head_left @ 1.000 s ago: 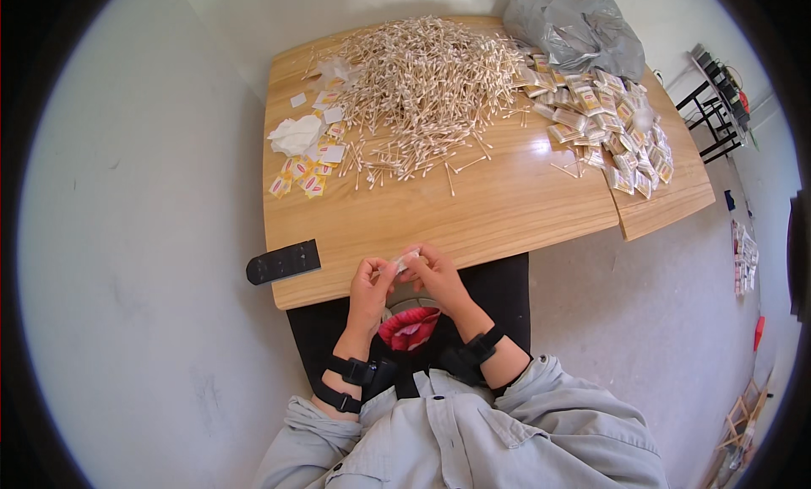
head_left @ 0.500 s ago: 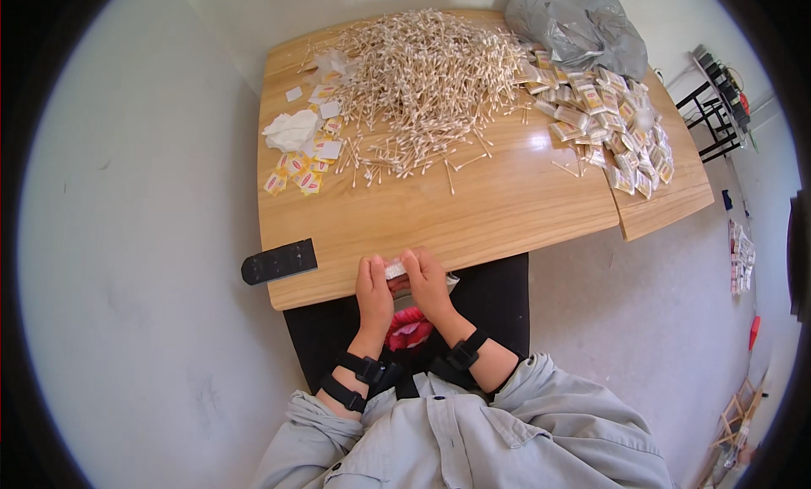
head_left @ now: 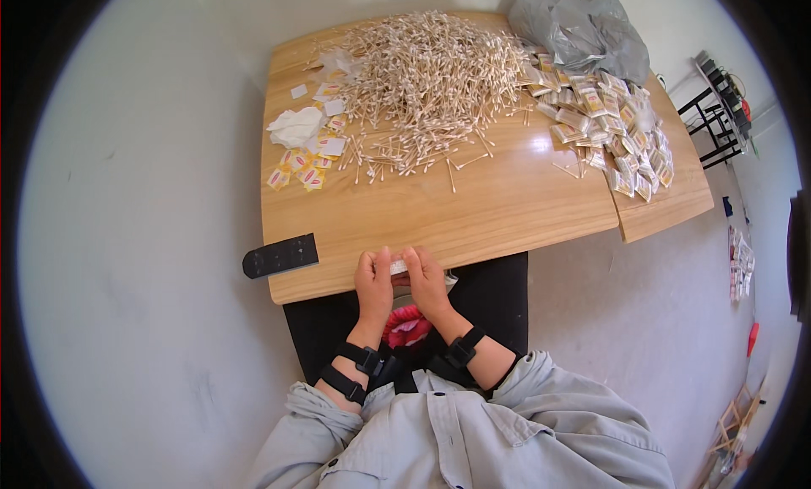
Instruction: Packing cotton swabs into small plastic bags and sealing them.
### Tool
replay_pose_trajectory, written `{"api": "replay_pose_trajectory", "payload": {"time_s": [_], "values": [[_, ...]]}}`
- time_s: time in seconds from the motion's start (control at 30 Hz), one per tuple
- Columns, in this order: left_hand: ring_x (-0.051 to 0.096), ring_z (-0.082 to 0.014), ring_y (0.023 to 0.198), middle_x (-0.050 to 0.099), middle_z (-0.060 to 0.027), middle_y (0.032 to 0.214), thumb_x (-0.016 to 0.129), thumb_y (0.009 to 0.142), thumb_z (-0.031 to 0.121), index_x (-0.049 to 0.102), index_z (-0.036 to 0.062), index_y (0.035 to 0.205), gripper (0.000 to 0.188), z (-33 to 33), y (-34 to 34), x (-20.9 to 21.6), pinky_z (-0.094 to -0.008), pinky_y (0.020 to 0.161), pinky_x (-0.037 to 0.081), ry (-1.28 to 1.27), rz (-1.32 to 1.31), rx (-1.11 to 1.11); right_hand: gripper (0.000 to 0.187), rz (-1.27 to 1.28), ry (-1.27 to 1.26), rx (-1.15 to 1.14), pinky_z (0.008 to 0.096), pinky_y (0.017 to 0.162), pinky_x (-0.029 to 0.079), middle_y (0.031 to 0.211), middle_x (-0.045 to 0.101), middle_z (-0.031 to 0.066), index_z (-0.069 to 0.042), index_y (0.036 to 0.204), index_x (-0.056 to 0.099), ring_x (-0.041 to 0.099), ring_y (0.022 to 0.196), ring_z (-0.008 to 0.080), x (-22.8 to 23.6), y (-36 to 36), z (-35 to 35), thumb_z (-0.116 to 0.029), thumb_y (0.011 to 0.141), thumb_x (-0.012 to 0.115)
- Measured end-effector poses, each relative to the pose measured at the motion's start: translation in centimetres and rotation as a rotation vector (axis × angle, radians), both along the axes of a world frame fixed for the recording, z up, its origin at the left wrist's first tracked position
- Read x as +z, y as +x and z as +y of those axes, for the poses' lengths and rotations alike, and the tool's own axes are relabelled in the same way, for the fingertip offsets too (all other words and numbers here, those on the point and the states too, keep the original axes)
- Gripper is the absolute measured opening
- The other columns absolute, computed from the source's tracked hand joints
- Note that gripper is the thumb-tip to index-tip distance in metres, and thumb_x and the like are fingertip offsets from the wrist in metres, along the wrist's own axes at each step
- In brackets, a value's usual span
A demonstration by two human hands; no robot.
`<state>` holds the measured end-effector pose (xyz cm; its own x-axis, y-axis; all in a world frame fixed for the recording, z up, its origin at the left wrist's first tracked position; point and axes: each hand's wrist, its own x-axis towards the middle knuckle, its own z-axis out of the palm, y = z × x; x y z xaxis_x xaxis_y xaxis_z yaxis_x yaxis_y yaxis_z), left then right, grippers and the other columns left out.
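Observation:
My left hand [head_left: 372,279] and my right hand [head_left: 428,281] meet at the table's near edge. Between them they grip a small pack of cotton swabs [head_left: 398,268], its white end showing between the thumbs. Most of the pack is covered by my fingers, which are closed around it. Farther back on the table spreads a large heap of loose cotton swabs [head_left: 435,75]. To the left of the heap lie yellow-and-white cards [head_left: 297,166], some with plain white backs up.
Many filled clear packs [head_left: 621,122] are piled at the right, in front of a grey plastic bag [head_left: 583,33]. A crumpled white tissue [head_left: 296,127] lies left. A black flat bar [head_left: 283,255] juts over the left edge of the wooden table [head_left: 507,210]. Beneath my hands is a black seat [head_left: 498,303].
Both hands stay closed on the pack, with the thumbs shifted slightly. The whole view has moved a little; the things on the table look unchanged.

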<state>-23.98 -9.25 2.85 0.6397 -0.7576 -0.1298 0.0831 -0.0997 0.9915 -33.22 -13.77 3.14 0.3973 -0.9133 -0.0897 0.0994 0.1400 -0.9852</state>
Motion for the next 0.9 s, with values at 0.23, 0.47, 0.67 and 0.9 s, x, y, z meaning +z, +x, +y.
{"api": "replay_pose_trajectory", "payload": {"time_s": [0.23,0.47,0.67,0.9], "values": [[0.058,-0.0094,0.086,0.061,-0.0056,0.095,0.061,0.093,0.014,0.059,0.0012,0.093,0.013,0.6,0.5,1.8,-0.0248,0.07,0.047,-0.098,0.145,-0.133,0.035,-0.092,0.214,-0.046,0.0258,0.062,0.053,0.083,0.059,0.0061,0.003,0.094,0.056,0.06,0.074,0.0106,1.4,0.0,-0.4,-0.029,0.102,0.044],[0.055,-0.0108,0.088,0.052,-0.002,0.101,0.07,0.082,0.004,0.065,0.0048,0.105,0.023,1.2,3.1,2.1,-0.0231,0.075,0.046,-0.001,0.022,-0.404,0.037,-0.124,0.324,0.046,0.0252,0.063,0.051,0.081,0.058,0.0039,0.001,0.094,0.057,0.057,0.073,0.0093,1.6,0.0,-0.8,-0.032,0.102,0.042],[0.055,-0.0154,0.09,0.052,-0.0049,0.098,0.073,0.078,0.004,0.066,0.0047,0.103,0.026,1.1,1.9,3.5,-0.0254,0.076,0.045,-0.042,-0.186,-0.351,0.037,-0.038,0.196,0.049,0.0259,0.059,0.045,0.077,0.056,0.0024,0.001,0.091,0.058,0.05,0.068,0.0081,-0.5,0.1,-1.1,-0.031,0.102,0.043],[0.055,-0.0192,0.094,0.054,-0.0073,0.099,0.074,0.076,0.005,0.066,0.0034,0.1,0.026,1.4,2.6,3.1,-0.0283,0.08,0.045,0.002,-0.293,-0.34,0.036,-0.065,0.208,0.044,0.0274,0.061,0.046,0.076,0.056,0.0045,0.002,0.091,0.057,0.05,0.07,0.0101,0.1,0.4,-0.7,-0.03,0.101,0.045]]}}
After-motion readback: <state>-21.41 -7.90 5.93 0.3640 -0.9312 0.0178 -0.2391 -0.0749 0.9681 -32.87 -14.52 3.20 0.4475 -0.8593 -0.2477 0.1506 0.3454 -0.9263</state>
